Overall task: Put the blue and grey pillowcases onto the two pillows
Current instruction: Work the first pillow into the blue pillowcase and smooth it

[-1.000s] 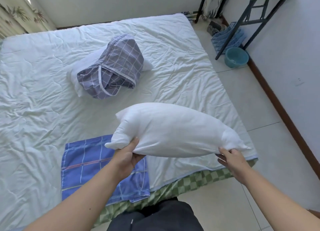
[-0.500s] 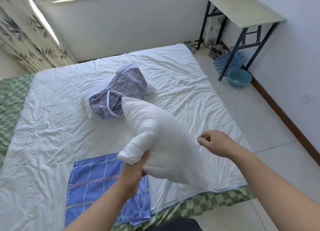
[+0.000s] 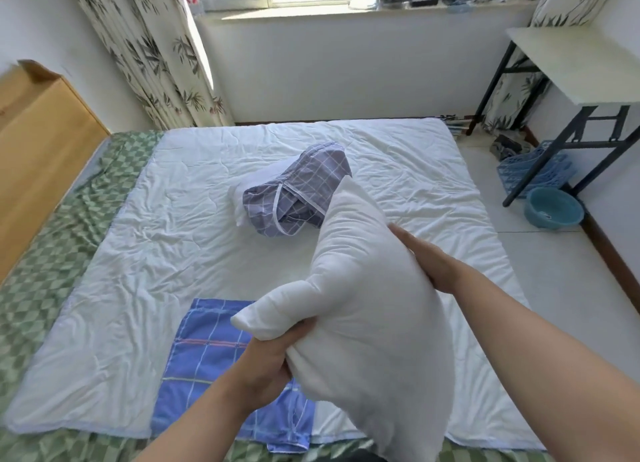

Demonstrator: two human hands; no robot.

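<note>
A bare white pillow (image 3: 367, 316) stands on end in front of me, above the bed's near edge. My left hand (image 3: 268, 361) is shut on its lower left corner. My right hand (image 3: 424, 257) lies flat against its right side, fingers straight. The blue checked pillowcase (image 3: 211, 354) lies flat on the white quilt (image 3: 145, 288), below my left hand. Further back, the grey checked pillowcase (image 3: 304, 191) sits bunched on top of the second white pillow (image 3: 242, 198), mid-bed.
A green checked sheet (image 3: 45, 254) shows at the bed's left and near edges. A wooden headboard (image 3: 38, 143) stands at the left. On the right floor are a black-legged table (image 3: 581, 67), a blue basket (image 3: 533, 171) and a teal basin (image 3: 554, 207).
The pillow went from lying level between both hands to standing on end. My right hand let go of its corner and now presses flat on its side. My view rose toward the window.
</note>
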